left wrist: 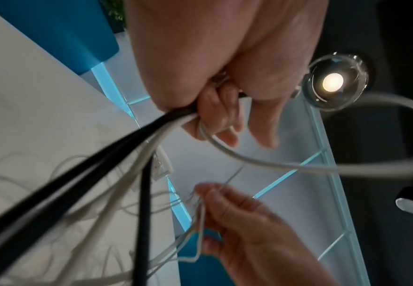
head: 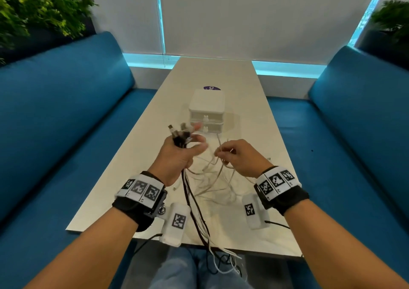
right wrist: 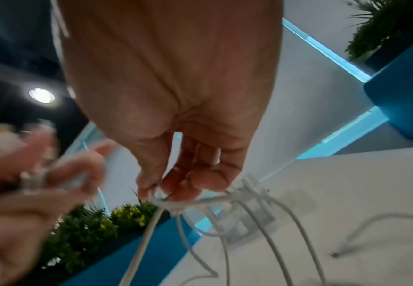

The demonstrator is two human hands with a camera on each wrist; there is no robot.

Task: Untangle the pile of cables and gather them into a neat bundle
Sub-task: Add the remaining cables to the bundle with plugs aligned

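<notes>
My left hand (head: pixel 180 149) is raised above the table and grips a bunch of black and white cables (left wrist: pixel 117 141) near their plug ends (head: pixel 177 131), which stick up past the fingers. The gathered cables hang down from the fist and trail over the near table edge (head: pixel 205 233). My right hand (head: pixel 234 153) is just to the right and pinches thin white cables (right wrist: pixel 190 203) between thumb and fingertips. A loose tangle of white cables (head: pixel 212 182) lies on the table under both hands.
A stack of two white boxes (head: pixel 207 111) stands on the long white table (head: pixel 254 116) just beyond the hands, with a purple sticker (head: pixel 211 88) behind it. Blue sofas (head: pixel 55 116) run along both sides. Plants (head: pixel 39 8) stand at the back corners.
</notes>
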